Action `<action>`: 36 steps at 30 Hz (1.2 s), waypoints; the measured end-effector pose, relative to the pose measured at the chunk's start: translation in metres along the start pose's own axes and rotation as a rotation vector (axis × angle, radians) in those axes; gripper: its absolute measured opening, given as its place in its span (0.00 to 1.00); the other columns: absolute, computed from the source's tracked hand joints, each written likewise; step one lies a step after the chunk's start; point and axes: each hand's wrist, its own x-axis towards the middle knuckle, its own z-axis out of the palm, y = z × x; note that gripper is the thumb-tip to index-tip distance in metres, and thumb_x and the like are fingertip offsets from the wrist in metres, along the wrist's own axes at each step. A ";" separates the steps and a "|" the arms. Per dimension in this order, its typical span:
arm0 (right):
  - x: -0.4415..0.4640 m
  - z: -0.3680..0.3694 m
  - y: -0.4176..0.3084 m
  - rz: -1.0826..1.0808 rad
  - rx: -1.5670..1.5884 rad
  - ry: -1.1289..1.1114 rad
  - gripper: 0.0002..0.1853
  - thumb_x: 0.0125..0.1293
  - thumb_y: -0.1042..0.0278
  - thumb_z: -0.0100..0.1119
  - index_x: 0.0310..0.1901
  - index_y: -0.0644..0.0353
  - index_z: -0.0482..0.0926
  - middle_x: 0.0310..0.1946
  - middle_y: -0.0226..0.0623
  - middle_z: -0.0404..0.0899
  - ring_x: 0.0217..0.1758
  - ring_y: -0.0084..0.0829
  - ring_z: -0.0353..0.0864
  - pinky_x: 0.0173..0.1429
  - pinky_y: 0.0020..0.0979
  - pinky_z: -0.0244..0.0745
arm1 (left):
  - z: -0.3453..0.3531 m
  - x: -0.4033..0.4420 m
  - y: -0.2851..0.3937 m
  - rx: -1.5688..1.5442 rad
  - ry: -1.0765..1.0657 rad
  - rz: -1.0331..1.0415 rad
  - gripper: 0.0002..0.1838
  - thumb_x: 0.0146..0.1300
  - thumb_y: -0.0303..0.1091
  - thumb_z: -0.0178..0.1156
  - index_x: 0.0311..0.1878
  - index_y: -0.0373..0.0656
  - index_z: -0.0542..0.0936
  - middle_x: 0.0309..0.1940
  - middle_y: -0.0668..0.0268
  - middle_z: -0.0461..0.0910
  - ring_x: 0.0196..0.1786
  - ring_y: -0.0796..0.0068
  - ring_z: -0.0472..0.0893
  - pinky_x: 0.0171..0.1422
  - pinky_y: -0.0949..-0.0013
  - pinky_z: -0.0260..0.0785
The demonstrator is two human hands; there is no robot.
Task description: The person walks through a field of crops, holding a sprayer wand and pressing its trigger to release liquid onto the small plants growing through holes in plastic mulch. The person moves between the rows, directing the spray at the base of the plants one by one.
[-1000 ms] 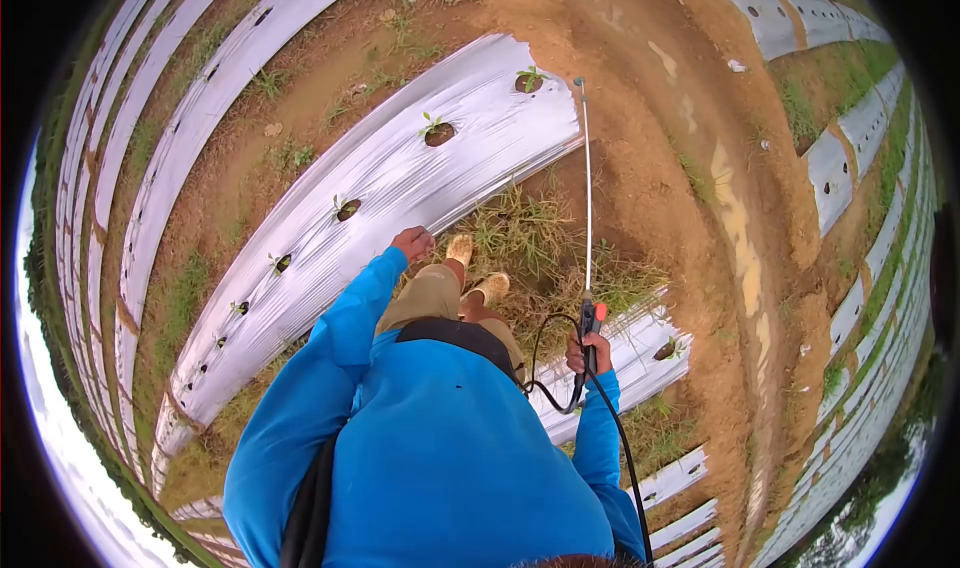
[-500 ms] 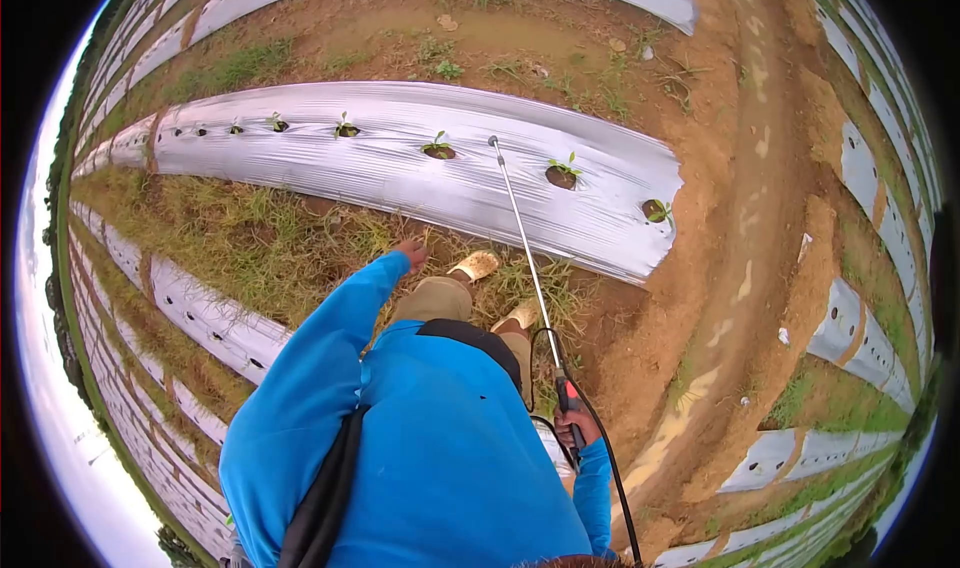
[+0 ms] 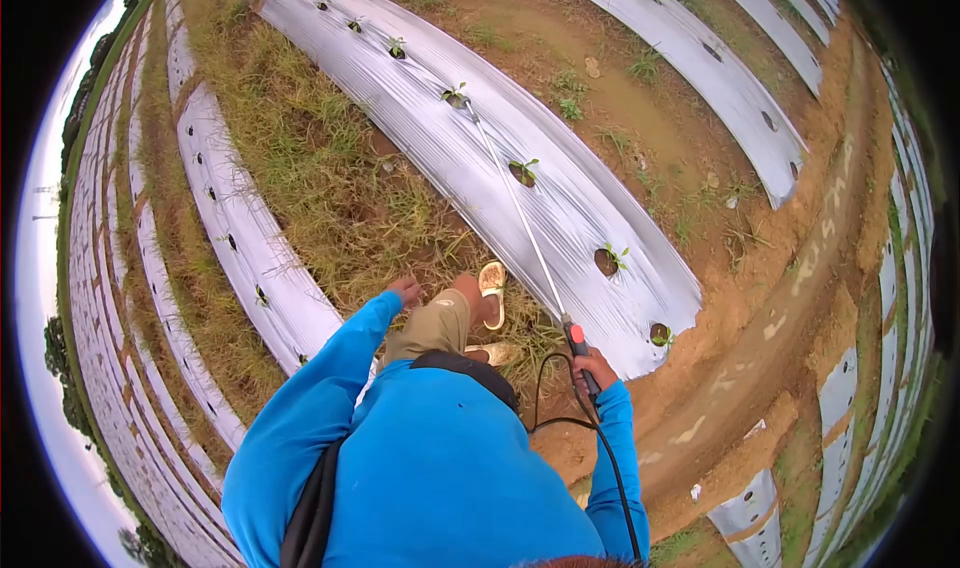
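Observation:
My right hand [image 3: 592, 370] is wrapped round the dark handle of a spray wand [image 3: 515, 200] with a red part near the grip. A black hose [image 3: 612, 455] runs from the handle down beside my sleeve. The wand's thin metal tube reaches up across the plastic-covered bed [image 3: 560, 168], its tip beside a small plant [image 3: 454, 96] in a hole. My left hand [image 3: 405, 290] hangs by my left thigh with its fingers curled; whether it holds anything is too small to tell.
More covered beds [image 3: 255, 253] curve away on the left and at the upper right. Grass [image 3: 340, 168] fills the strip beside my feet in light shoes [image 3: 491, 290]. A muddy track [image 3: 770, 308] with puddles runs along the right.
My view and body have turned toward the left along the bed. The wand, first over bare soil at the bed's end, has swung over the bed to a plant farther along.

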 end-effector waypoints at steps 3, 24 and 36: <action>0.046 0.004 -0.065 -0.005 -0.028 -0.033 0.08 0.49 0.65 0.53 0.25 0.58 0.68 0.12 0.27 0.64 0.12 0.19 0.61 0.15 0.22 0.56 | -0.006 0.010 -0.053 -0.277 0.121 -0.163 0.14 0.59 0.43 0.51 0.33 0.41 0.77 0.23 0.63 0.78 0.21 0.72 0.76 0.23 0.69 0.66; 0.178 0.018 -0.480 0.098 -0.719 -0.172 0.14 0.43 0.60 0.60 0.28 0.61 0.73 0.15 0.28 0.67 0.15 0.19 0.64 0.18 0.21 0.57 | -0.131 0.055 0.071 -0.883 0.522 -0.106 0.12 0.60 0.37 0.51 0.39 0.39 0.75 0.24 0.65 0.75 0.19 0.80 0.69 0.20 0.77 0.58; 0.308 -0.130 -0.700 -0.137 -1.091 -0.384 0.16 0.41 0.56 0.60 0.21 0.62 0.72 0.17 0.31 0.70 0.20 0.22 0.68 0.24 0.27 0.62 | 0.141 0.042 0.300 -0.974 0.241 -1.078 0.08 0.56 0.37 0.51 0.27 0.44 0.72 0.15 0.66 0.68 0.13 0.75 0.64 0.13 0.68 0.52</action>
